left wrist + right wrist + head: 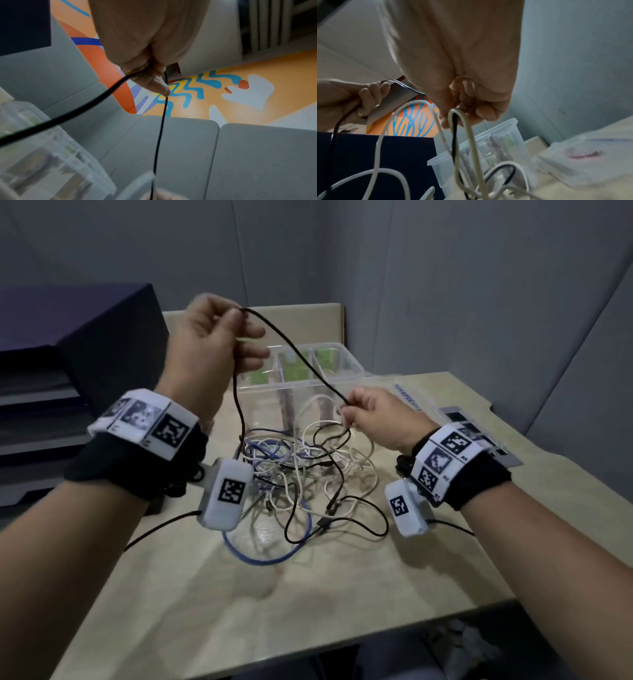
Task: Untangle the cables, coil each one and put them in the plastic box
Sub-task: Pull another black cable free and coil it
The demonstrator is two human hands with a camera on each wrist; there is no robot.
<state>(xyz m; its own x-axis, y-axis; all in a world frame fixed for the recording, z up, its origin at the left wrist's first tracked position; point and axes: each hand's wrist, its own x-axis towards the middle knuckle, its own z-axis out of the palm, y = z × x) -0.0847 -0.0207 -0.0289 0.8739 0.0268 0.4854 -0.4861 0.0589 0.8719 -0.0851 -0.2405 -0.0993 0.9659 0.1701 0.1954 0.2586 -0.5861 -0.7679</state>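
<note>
A tangle of white, black and blue cables (301,474) lies on the table in front of a clear plastic box (308,378). My left hand (236,337) is raised above the pile and grips a black cable (294,350), which hangs down from it on one side. The same cable runs tight to my right hand (352,412), which pinches it near the box's front wall. In the right wrist view my right hand (462,116) holds the black cable (454,135) and a white loop (469,129) hangs at its fingers. The left wrist view shows the black cable (159,135) leaving my curled fingers (154,81).
The beige table (308,594) has its front edge close to me. A dark blue box (85,344) stands at the left on a stack of dark trays. A flat clear lid and a marker board (472,433) lie right of the box. Grey walls close the back.
</note>
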